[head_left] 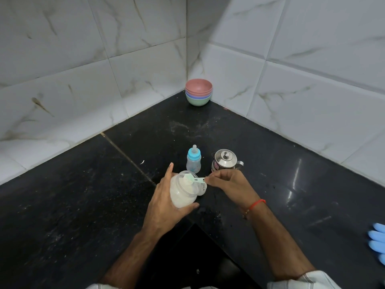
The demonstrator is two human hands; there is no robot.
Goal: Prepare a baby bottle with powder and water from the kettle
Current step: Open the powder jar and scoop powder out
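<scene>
My left hand (164, 203) grips a clear jar of white powder (182, 191), tilted with its open mouth facing up and away. My right hand (229, 184) pinches the handle of a pale green scoop (192, 180) whose bowl is inside the jar's mouth. Behind the jar stands a small baby bottle (193, 160) with a blue collar and teat on. Right of it sits a small steel kettle (225, 161) with its lid on. What looks like the jar's clear lid (203, 189) lies just right of the jar.
The black countertop (83, 195) meets tiled walls in a corner, where a stack of coloured bowls (199, 91) stands. Another person's blue-gloved hand (377, 240) shows at the right edge. The counter's front edge notches inward between my arms.
</scene>
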